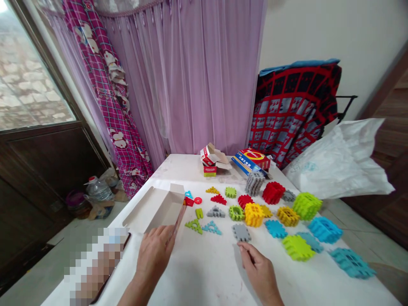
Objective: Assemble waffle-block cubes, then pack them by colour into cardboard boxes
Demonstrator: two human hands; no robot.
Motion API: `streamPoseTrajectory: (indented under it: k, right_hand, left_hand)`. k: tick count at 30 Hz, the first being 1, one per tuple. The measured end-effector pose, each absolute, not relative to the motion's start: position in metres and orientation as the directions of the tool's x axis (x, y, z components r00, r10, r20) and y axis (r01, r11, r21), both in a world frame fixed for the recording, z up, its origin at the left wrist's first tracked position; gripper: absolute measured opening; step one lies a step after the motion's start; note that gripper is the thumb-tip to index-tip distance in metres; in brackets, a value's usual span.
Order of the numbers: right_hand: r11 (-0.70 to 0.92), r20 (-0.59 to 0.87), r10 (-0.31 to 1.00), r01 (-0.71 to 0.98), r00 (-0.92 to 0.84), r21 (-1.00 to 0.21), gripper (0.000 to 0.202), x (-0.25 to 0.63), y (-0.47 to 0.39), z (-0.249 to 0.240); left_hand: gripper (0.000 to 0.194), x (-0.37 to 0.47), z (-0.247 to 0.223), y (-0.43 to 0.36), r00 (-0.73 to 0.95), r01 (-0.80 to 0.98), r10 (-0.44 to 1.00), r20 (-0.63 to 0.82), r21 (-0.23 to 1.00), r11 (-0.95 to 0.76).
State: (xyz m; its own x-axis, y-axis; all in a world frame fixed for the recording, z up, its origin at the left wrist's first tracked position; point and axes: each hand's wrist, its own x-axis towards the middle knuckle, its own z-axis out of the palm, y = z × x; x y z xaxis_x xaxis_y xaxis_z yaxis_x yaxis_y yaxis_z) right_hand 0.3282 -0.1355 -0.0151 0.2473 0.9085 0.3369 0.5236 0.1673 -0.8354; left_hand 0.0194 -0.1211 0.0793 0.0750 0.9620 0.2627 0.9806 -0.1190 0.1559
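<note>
My left hand [157, 246] is closed over the near edge of an open white cardboard box [165, 208], with the fingertips partly hidden. My right hand [256, 270] has thumb and index finger pinched at the near edge of a grey square building tile [241, 233]. Left of that tile lie a light blue triangle piece [212, 228], a green triangle piece [194, 226] and a grey triangle piece [216, 211]. Beyond the tile, a green square piece [236, 213] lies beside a stack of yellow square tiles [254, 214].
Stacks of tiles spread to the right, including blue ones [325, 229] and green ones [298, 247]. Small cartons [209, 163] and a blue box [247, 165] stand at the back. A white bag [334, 161] is at the right edge. A pixelated device [98, 267] lies front left.
</note>
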Motion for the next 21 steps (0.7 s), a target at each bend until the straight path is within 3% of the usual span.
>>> streamPoseTrajectory:
  k: [5, 9, 16, 21]
  right_hand:
    - [0.162, 0.34, 0.908, 0.544, 0.245, -0.824, 0.055, 0.328, -0.135, -0.018]
    - [0.147, 0.333, 0.912, 0.566, 0.24, -0.811, 0.054, 0.327, -0.136, -0.02]
    - [0.165, 0.36, 0.909, 0.614, 0.209, -0.772, 0.051, 0.326, -0.138, -0.021]
    - [0.184, 0.38, 0.906, 0.631, 0.189, -0.753, 0.046, 0.328, -0.138, -0.021]
  left_hand:
    - [0.041, -0.017, 0.058, -0.121, 0.115, 0.963, 0.886, 0.449, 0.168, -0.21]
    - [0.05, -0.033, 0.032, -0.122, 0.082, 0.98, 0.895, 0.438, 0.13, -0.153]
    - [0.039, -0.013, 0.027, -0.106, 0.147, 0.978, 0.863, 0.483, 0.058, -0.199]
    - [0.034, -0.002, 0.035, -0.1, 0.173, 0.963, 0.807, 0.565, 0.076, -0.259]
